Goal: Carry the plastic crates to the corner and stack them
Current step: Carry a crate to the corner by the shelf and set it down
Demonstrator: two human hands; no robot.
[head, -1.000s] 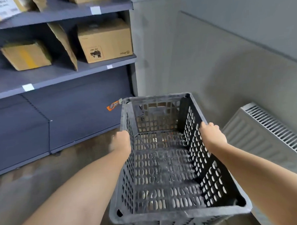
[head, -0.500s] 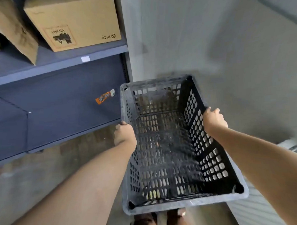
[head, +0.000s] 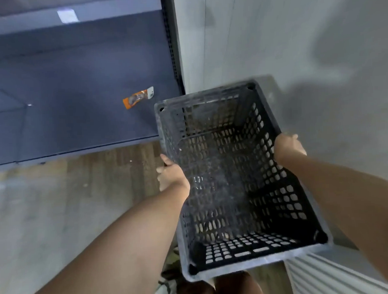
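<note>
Beside the grey wall, left hand and right hand clutch the black crate (perforated) by its rims.

A dark blue-grey shelving unit fills the far left, its lower back panel bare except for a small orange packet with a white end, lying slantwise near the unit's right edge. A white label sits on the shelf edge above. A perforated upright post closes the unit's right side, against the grey wall. Wood-pattern floor spreads over the near left. A white ribbed radiator shows at near right.
</note>
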